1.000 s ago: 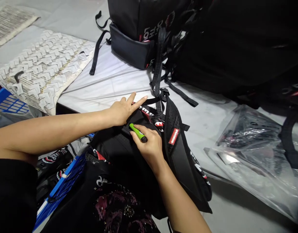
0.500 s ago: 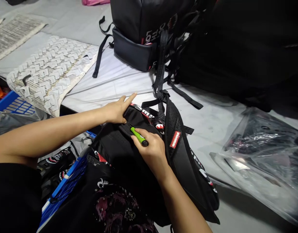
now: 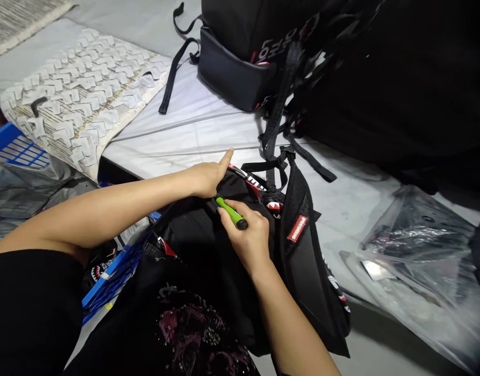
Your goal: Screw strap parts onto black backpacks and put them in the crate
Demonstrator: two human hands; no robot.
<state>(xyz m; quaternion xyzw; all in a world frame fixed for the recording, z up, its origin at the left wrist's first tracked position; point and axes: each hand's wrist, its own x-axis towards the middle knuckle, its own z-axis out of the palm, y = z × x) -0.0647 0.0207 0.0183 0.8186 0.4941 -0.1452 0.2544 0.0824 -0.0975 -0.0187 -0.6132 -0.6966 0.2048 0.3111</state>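
A black backpack (image 3: 201,235) lies at the table edge against my body, its strap with a red label (image 3: 297,228) to the right. My left hand (image 3: 211,177) grips the bag's upper edge, the index finger stretched out and the other fingers hidden under the cloth. In my right hand (image 3: 248,230) is a green-handled tool (image 3: 230,210) with a black end, held closed between thumb and fingers. Its dark tip meets the bag close beside my left thumb; what kind of tip it is cannot be made out.
Another black backpack (image 3: 234,68) stands behind, with a large dark bag to its right. A board of white cut pieces (image 3: 87,89) lies at the left. Clear plastic bags (image 3: 420,250) lie at the right, a blue basket (image 3: 110,279) below.
The view has shifted, so hands and bag sit further right. The tool's tip has come closer to my left thumb. Both hands keep their holds.
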